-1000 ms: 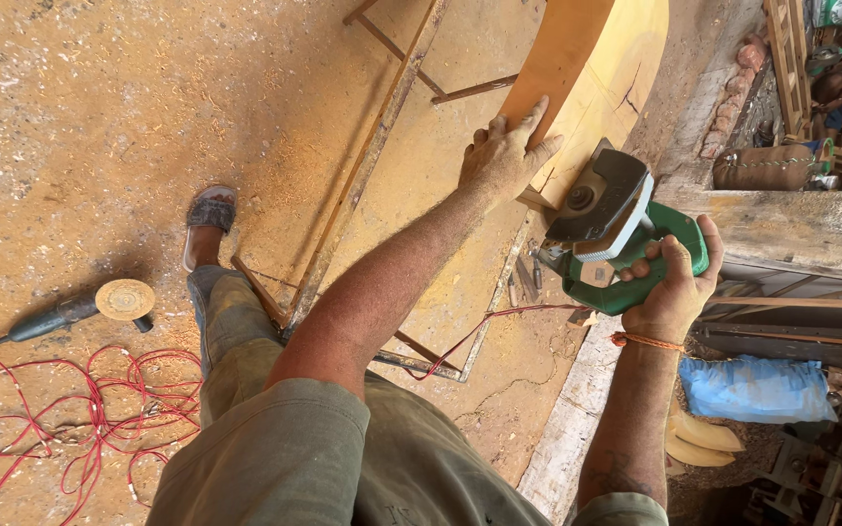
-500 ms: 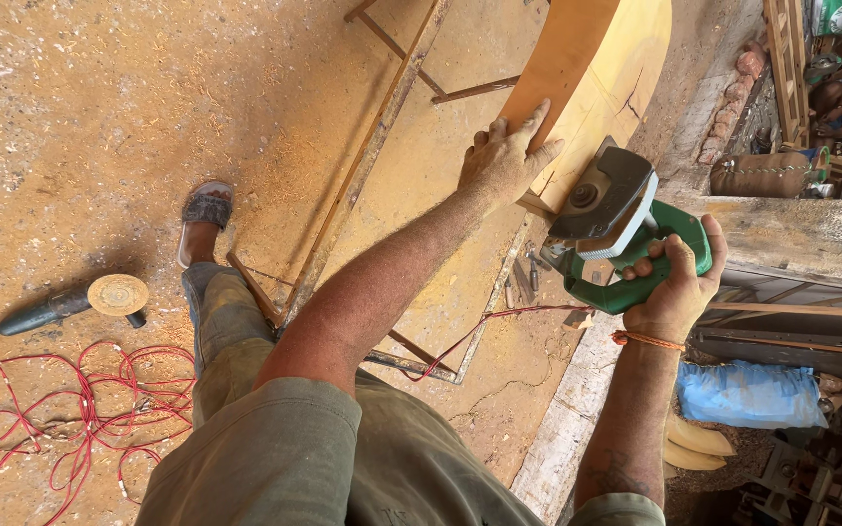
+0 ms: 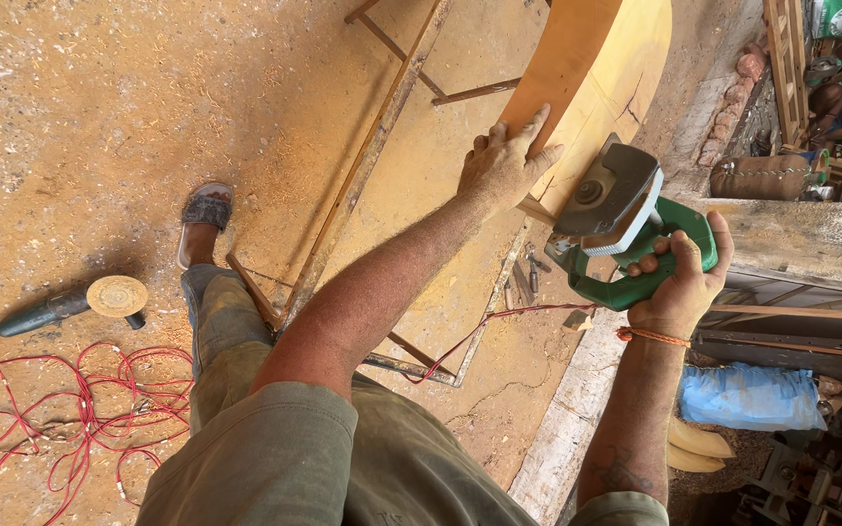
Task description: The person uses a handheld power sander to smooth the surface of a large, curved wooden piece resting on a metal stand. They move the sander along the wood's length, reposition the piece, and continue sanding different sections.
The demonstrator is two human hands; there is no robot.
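Hands apart: your left hand (image 3: 505, 166) presses flat to steady the curved wooden piece (image 3: 587, 73), your right hand (image 3: 679, 282) grips the green power planer (image 3: 626, 229) against it.

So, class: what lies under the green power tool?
The green power tool, gripped by the right hand, rests on the curved wooden board, steadied by the left hand. The wood directly beneath is covered.

The dirt floor (image 3: 99, 127) is strewn with sawdust; a metal frame (image 3: 372, 156) stands on it, carrying the wood slab (image 3: 596, 68); a grinder (image 3: 60, 307) lies at left beside a tangled red cord (image 3: 80, 419); a sandalled foot (image 3: 205, 219) rests near the frame.
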